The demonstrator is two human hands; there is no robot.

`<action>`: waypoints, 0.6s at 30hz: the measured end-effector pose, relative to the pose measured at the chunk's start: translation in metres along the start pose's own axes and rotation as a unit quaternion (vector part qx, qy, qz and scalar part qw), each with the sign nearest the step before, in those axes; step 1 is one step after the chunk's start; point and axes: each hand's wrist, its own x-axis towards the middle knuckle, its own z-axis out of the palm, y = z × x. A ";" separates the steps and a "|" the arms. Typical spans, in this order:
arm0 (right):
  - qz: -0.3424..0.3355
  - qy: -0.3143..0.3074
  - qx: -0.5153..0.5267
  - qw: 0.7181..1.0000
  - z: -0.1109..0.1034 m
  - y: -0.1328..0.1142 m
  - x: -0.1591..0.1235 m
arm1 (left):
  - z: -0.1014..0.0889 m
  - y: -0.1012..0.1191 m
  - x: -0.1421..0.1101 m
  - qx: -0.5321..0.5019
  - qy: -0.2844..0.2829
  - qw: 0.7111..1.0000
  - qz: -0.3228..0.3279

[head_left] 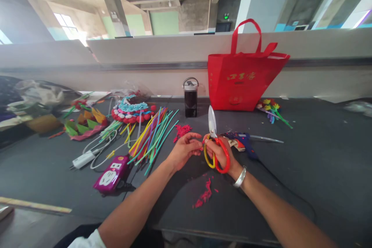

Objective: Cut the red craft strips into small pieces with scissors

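Note:
My right hand (221, 154) is wrapped round a pair of scissors (212, 123) with one red and one yellow handle loop; the blades point away from me and look closed together. Facing it, my left hand (187, 148) has its thumb and fingertips drawn together at a small red piece (201, 148), whose shape is mostly hidden. Just beyond my left hand lies a pile of short red pieces (183, 131). Nearer to me, a loose strip of red scraps (204, 194) rests on the black table (232, 209).
Left of my hands lie a bundle of coloured pipe cleaners (155, 135), a purple box (112, 175), a white charger (84, 159) and a flower-decorated piece (132, 109). Behind stand a dark bottle (191, 102) and a red bag (245, 81). A blue glue gun (247, 143) trails its cord rightward.

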 end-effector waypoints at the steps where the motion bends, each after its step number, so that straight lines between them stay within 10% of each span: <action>1: 0.001 0.017 0.009 1.000 -0.001 0.000 0.002 | 0.001 0.000 -0.001 0.005 -0.007 1.000 0.000; 6: 0.015 0.079 0.038 0.996 -0.012 0.003 0.010 | 0.009 0.003 -0.012 0.118 -0.151 0.981 -0.018; 11: 0.007 0.076 0.017 0.997 -0.012 0.003 0.009 | 0.016 0.009 -0.018 0.317 -0.291 0.900 0.068; 18: -0.015 0.076 -0.002 0.997 -0.009 -0.001 0.006 | 0.014 0.016 -0.021 0.313 -0.277 0.907 0.053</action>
